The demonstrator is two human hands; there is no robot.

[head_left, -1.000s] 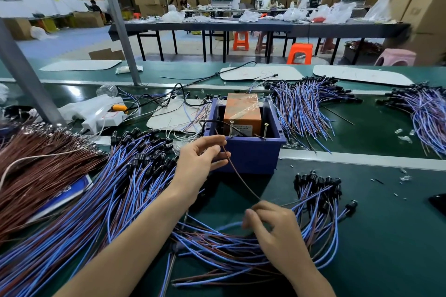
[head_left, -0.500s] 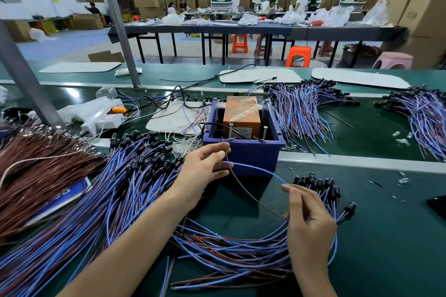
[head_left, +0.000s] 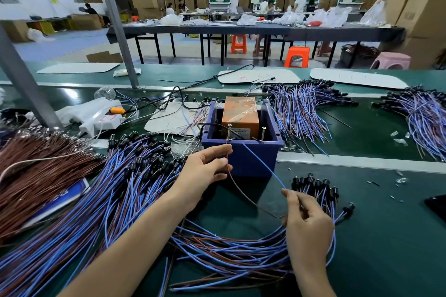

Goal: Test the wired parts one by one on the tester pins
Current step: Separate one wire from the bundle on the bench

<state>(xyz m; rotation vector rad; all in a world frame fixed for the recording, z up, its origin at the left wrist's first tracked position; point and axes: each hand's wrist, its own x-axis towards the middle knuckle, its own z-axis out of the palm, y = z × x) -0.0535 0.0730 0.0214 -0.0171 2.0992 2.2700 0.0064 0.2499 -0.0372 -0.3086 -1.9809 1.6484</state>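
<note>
- Green table [head_left: 386,236]: carries everything below, from the near edge to the far side.
- Big bundle [head_left: 84,200], near left: blue and brown wired parts with black heads, fanned out under the left forearm.
- Brown pile [head_left: 36,176], far left edge: loose brown wires only.
- Near bundle [head_left: 229,255], near centre: wired parts curving up to black heads just right of the right hand.
- Far bundle [head_left: 301,113]: wired parts lying just right of the tester box; another heap [head_left: 424,115] at the far right.
- Tester box [head_left: 243,154]: blue, open-topped, table centre, with an orange block [head_left: 240,113] inside.
- Left hand [head_left: 205,171]: touching the box's near wall; the grip is a thumb-and-forefinger pinch on the brown wire [head_left: 241,190], other fingers relaxed.
- Right hand [head_left: 306,219]: near right, over the near bundle; the grip is a fingertip pinch on the blue wire [head_left: 263,166], remaining fingers curled.
- Brown wire: rises to the foot of the left pin [head_left: 228,131] and sags back to the right hand. Can't tell if it makes contact.
- Blue wire: tip sits at the box's near rim, between the pins and left of the right pin [head_left: 263,133].
- Both pins: upright screws just inside the box's near wall.
</note>
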